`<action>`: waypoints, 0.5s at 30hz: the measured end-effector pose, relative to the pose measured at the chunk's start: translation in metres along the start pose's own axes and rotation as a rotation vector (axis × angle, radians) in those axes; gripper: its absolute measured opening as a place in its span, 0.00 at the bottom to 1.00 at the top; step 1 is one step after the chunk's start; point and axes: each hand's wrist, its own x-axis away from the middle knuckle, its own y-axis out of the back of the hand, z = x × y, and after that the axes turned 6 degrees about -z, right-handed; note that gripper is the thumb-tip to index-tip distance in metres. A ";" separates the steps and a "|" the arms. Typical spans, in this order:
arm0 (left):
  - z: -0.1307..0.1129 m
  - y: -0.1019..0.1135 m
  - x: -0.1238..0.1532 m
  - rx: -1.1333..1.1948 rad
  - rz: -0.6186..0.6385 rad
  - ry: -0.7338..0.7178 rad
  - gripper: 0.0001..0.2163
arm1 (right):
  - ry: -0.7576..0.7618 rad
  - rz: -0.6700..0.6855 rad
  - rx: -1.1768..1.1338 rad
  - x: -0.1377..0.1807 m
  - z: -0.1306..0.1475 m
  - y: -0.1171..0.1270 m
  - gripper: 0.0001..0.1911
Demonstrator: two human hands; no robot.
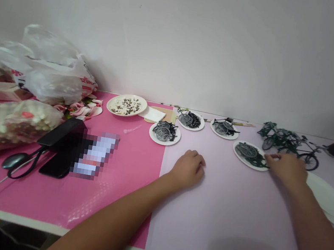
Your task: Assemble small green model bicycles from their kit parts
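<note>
Our left hand (188, 169): loosely curled, empty, resting on the mat (220, 207). Our right hand (288, 169): fingertips touching the green-parts plate (252, 166) at its right rim; grip, we cannot tell.

A plain white wall (184, 29) stood behind the table (9, 214), evenly and softly lit. A bright pink mat (117, 185) covered the table's left half, and a pale lilac mat (218, 220) its right half.

head cam | forward-down | close above table (233, 223) | left hand (187, 168), right hand (287, 168) mid-frame
</note>
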 end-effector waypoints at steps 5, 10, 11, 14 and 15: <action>-0.001 0.001 0.000 0.006 0.009 -0.005 0.09 | -0.061 0.135 -0.116 -0.002 -0.007 0.002 0.11; -0.001 0.002 0.001 0.008 0.008 -0.009 0.09 | -0.104 0.185 -0.201 0.006 0.001 0.012 0.07; -0.001 0.002 0.001 0.008 0.010 -0.010 0.09 | -0.096 0.188 -0.221 0.008 0.004 0.013 0.06; -0.001 0.002 0.001 0.005 0.014 -0.005 0.09 | -0.049 0.224 -0.302 0.017 0.012 0.014 0.07; -0.001 0.002 0.001 0.005 0.010 -0.001 0.09 | -0.032 0.247 -0.324 0.020 0.015 0.013 0.08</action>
